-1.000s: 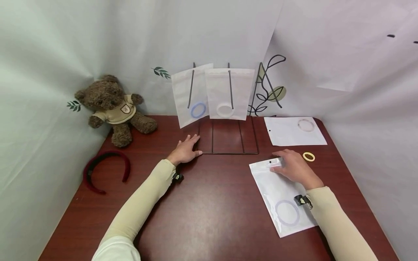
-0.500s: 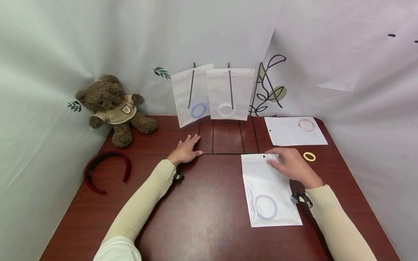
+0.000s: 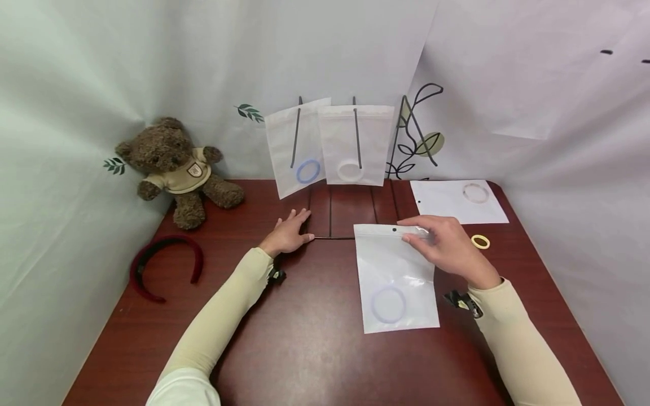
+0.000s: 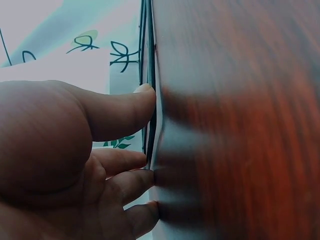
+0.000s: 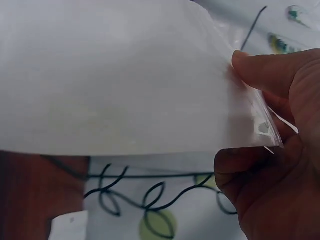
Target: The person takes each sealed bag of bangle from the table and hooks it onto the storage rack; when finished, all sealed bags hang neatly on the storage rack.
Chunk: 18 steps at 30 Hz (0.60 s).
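Observation:
My right hand (image 3: 449, 245) pinches the top right corner of a white zip bag (image 3: 393, 262) between thumb and fingers. The bag hangs tilted over the table, and a pale lavender ring (image 3: 373, 304) shows through its lower part. In the right wrist view the bag's broad white face (image 5: 115, 85) fills much of the picture. My left hand (image 3: 288, 234) lies with spread fingers at the front left corner of a black wire rack (image 3: 337, 238); its thumb (image 4: 127, 110) touches the wire. Two bags hang on the rack's prongs, one with a blue ring (image 3: 298, 172), one with a white ring (image 3: 341, 171).
The rack's right prong (image 3: 424, 135) bears no bag. Another bag (image 3: 439, 203) lies flat at the back right, with a yellow ring (image 3: 480, 247) before it. A teddy bear (image 3: 185, 175) and a dark red headband (image 3: 199, 259) are on the left. Fabric walls surround the table.
My right hand has lifted the bag off the table and carried it left and towards the rack, turning it straighter. The left hand has stayed on the rack.

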{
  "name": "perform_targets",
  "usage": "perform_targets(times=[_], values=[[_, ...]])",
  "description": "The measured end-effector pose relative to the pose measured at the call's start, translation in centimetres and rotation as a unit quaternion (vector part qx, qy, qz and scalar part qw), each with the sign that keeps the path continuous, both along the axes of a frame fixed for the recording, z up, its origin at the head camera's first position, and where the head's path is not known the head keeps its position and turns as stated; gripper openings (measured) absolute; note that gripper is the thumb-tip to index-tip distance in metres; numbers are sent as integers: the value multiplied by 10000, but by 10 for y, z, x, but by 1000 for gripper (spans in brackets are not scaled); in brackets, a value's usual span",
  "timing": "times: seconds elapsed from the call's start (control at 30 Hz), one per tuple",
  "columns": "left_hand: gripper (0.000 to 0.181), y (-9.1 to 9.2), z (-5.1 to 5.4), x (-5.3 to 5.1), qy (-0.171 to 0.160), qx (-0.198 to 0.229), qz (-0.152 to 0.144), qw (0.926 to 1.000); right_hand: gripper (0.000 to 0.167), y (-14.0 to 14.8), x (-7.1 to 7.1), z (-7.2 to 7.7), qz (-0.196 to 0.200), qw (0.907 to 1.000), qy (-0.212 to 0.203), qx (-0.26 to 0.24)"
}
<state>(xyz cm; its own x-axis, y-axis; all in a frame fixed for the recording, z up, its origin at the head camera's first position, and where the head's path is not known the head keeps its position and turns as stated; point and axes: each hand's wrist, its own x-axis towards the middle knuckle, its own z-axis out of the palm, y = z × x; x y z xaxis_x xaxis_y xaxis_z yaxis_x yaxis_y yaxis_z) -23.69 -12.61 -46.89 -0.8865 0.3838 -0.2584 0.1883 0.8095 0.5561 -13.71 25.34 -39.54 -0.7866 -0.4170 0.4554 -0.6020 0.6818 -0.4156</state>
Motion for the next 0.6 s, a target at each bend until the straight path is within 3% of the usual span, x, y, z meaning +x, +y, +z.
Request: perform_targets(times=[0.6], values=[[77, 0, 1, 1, -28, 4, 3, 10000, 27, -41, -9, 53, 607, 9918, 761, -832]])
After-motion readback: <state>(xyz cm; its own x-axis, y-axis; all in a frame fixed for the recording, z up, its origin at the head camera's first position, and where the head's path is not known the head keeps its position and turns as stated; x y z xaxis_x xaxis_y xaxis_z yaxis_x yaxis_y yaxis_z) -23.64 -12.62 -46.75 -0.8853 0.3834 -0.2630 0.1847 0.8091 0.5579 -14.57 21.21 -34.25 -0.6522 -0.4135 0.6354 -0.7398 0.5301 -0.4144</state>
